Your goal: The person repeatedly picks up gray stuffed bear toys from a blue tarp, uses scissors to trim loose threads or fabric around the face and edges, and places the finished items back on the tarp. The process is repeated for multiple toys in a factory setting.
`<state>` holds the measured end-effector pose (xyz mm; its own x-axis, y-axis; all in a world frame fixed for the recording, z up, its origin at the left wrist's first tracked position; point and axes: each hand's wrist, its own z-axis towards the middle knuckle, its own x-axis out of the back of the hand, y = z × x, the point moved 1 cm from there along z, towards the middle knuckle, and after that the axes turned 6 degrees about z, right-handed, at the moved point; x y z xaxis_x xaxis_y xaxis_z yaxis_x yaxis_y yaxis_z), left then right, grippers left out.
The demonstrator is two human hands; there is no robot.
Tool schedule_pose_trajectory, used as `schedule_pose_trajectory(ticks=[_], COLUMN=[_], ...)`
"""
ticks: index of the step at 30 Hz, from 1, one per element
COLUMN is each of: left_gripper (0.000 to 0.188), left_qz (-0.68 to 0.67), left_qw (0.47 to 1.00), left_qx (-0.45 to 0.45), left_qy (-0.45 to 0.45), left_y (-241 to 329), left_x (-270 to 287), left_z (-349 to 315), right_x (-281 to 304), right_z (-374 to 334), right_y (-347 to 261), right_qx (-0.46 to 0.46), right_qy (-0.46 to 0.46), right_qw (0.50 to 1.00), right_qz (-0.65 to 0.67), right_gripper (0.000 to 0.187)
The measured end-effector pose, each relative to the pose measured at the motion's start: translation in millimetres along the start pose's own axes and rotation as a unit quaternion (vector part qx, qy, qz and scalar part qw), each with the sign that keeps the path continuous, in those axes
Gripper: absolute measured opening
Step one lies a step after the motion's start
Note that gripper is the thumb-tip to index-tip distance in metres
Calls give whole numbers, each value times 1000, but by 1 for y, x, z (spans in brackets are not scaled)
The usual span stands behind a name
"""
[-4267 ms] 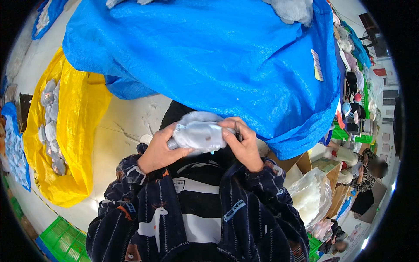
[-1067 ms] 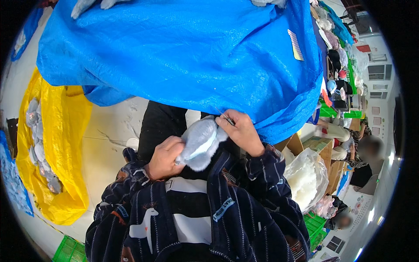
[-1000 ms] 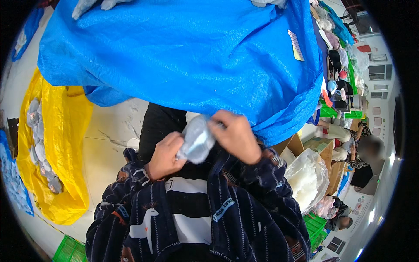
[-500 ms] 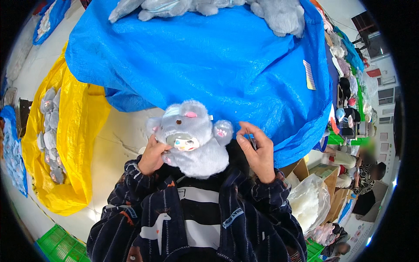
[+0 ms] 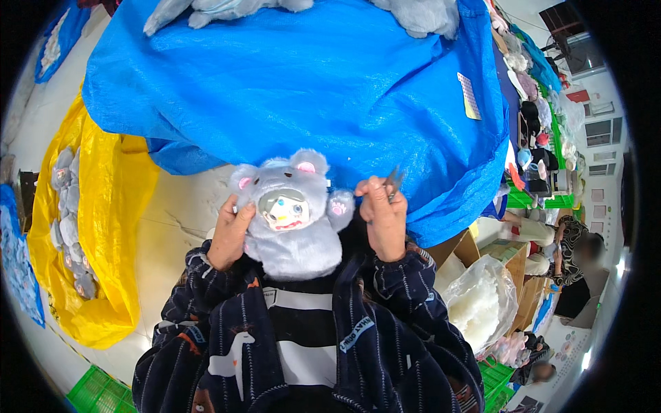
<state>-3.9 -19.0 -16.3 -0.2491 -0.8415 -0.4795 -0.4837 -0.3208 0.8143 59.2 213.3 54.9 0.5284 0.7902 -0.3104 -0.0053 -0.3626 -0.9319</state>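
Observation:
A grey plush doll (image 5: 295, 241) with pink inner ears, a hooded animal head and a painted doll face stands upright in front of my chest. My left hand (image 5: 229, 230) grips it by the side of the head, thumb near the face. Just right of the plush, my right hand (image 5: 384, 219) is closed around small metal snips (image 5: 394, 180), whose pointed blades stick up past the fingers. Its fingers are close to the doll's raised paw, with a gap between them. The palm hides the snips' handles.
A blue tarp (image 5: 289, 89) spreads ahead, with more grey plush pieces (image 5: 420, 15) at its far edge. To the left, a yellow sack (image 5: 113, 255) holds several grey plush toys. At right are a clear bag of white stuffing (image 5: 475, 303), cardboard boxes and another person (image 5: 571, 258).
The doll has turned so its face points toward me more fully. My right hand has shifted slightly left, and the snips' blades now point upward. The whole view has shifted a little.

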Motion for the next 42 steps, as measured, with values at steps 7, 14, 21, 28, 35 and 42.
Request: schedule_pose_trajectory(ticks=[7,14,21,28,35,42], left_gripper=[34,32,32,37,36,26], left_qz=[0,27,-7,47,139,562], left_qw=[1000,999,997,998,988,722], left_qx=[-2,11,3,-26,-58,-388], left_qy=[0,35,75,13,-20,113], left_y=[1,2,2,5,0,43], left_x=[-1,4,19,22,27,-24], left_z=[-3,2,1,-4,-7,-6], right_x=[4,0,22,14,-18,-2], right_z=[1,-7,-21,-13,7,-10], right_y=[-4,-10,-33,-24,8,46], right_qx=[153,322,62,-17,163,22], right_qy=[-90,-183,-222,-143,-244,-159], right_qw=[956,772,921,869,846,941], right_qz=[-235,-517,-313,-474,-445,-299], right_gripper=[15,22,26,35,19,25])
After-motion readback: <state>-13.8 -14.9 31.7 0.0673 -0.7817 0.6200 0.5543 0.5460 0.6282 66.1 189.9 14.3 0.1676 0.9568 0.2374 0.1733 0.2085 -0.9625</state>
